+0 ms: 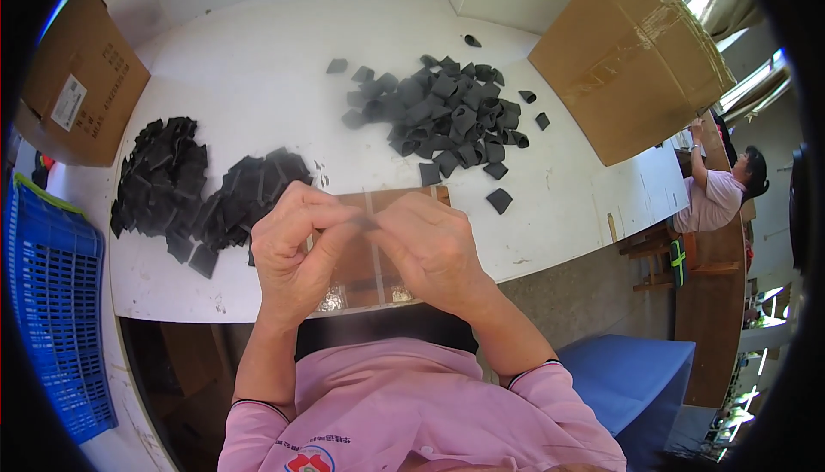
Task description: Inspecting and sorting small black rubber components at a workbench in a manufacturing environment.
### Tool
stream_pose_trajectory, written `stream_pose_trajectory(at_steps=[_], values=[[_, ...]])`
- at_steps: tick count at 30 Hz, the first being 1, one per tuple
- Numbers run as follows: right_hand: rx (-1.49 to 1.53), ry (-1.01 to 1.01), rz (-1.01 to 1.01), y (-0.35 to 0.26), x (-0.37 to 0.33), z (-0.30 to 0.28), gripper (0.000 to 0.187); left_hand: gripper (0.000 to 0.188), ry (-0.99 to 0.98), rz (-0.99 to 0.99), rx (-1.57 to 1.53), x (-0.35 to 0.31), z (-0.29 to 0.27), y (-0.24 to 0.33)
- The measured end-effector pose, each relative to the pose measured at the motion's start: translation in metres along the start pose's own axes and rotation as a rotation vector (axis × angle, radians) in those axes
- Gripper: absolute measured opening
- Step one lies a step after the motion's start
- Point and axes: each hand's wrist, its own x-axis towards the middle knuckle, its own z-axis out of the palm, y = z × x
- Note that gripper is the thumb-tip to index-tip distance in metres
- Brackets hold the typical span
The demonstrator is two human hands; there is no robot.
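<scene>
My left hand [292, 244] and my right hand [434, 244] meet in front of me, fingertips pinched together. Between the fingertips a small dark piece [369, 224] shows; the fingers cover most of it, so its shape stays unclear. Below the hands lies a brown board [357, 270] with strips of clear tape, at the table's near edge. Just beyond my left hand is a heap of flat black fabric pieces [258, 182], with a second black heap [163, 176] farther left. Past my right hand spreads a loose pile of dark grey, tube-like fabric loops [460, 111].
A cardboard box [103, 94] stands at the table's left, a larger carton [632, 60] at its right. Left of the white table [266, 68] is a blue plastic basket [60, 309]. A blue bin [627, 377] stands right of me. Another person [718, 188] sits at a far-right table.
</scene>
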Motion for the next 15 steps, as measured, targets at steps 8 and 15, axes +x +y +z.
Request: stream_pose_trajectory(at_steps=[8, 15], values=[[-0.103, -0.032, -0.021, 0.001, 0.011, 0.013, 0.010, 0.016, 0.156, 0.022, 0.127, -0.004, 0.007, -0.013], [0.909, 0.193, 0.709, -0.015, -0.021, -0.012, 0.018, 0.030, 0.248, -0.240, -0.194, -0.050, 0.019, 0.012]])
